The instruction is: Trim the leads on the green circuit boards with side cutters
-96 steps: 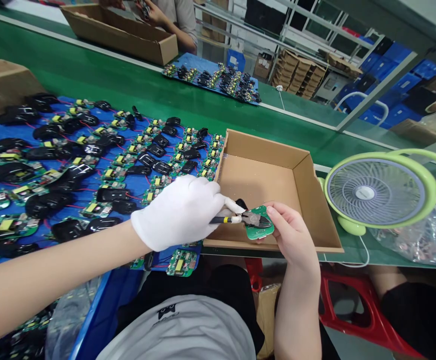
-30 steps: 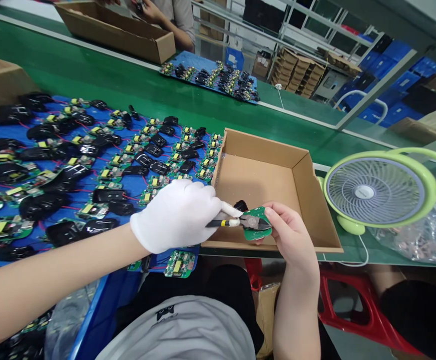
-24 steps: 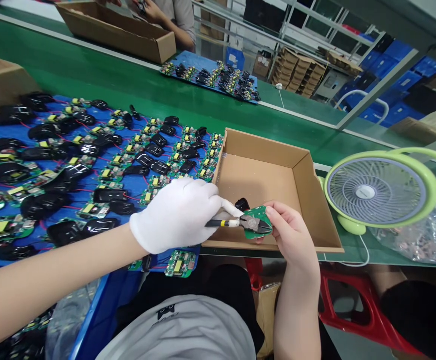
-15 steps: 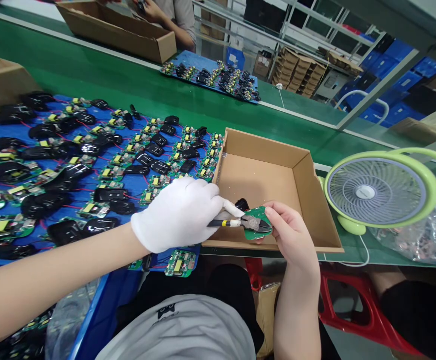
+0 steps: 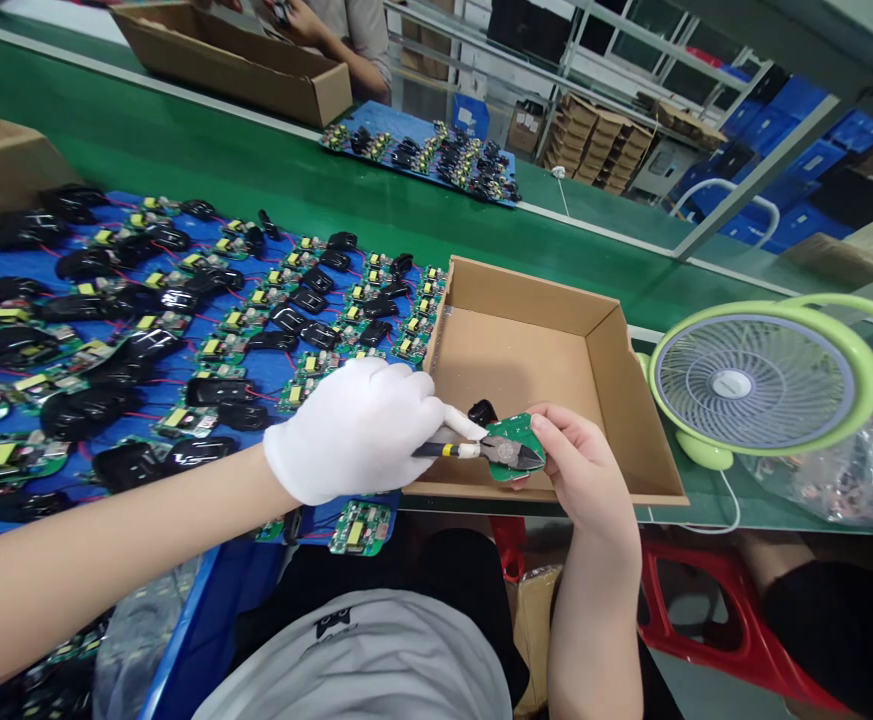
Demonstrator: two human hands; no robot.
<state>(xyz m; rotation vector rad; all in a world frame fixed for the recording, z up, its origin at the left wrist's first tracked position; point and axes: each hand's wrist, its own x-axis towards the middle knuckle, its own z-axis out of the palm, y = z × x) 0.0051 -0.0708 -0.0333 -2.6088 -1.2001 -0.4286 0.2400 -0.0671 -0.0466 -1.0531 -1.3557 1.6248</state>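
My left hand [image 5: 361, 430], in a white glove, is closed around a pair of diagonal cutters [image 5: 507, 450] with yellow-banded black handles. The jaws lie against the underside of a green circuit board [image 5: 524, 432]. Bare, my right hand [image 5: 578, 455] pinches that board by its right edge. A small black part [image 5: 482, 411] shows just behind the board; whether it is joined to it, I cannot tell. Both hands are over the front of an open cardboard box [image 5: 526, 350].
Many wired boards with black casings cover a blue sheet [image 5: 263, 270] on the left. A green fan [image 5: 755, 385] stands right of the box, beside a clear plastic bag [image 5: 826, 480]. Across the bench, a co-worker's hand [image 5: 305, 25] is near a long carton [image 5: 241, 70].
My hands, the cutters and the board stay almost in place. At the far right, another person's hand has moved slightly further into view by the plastic bag.
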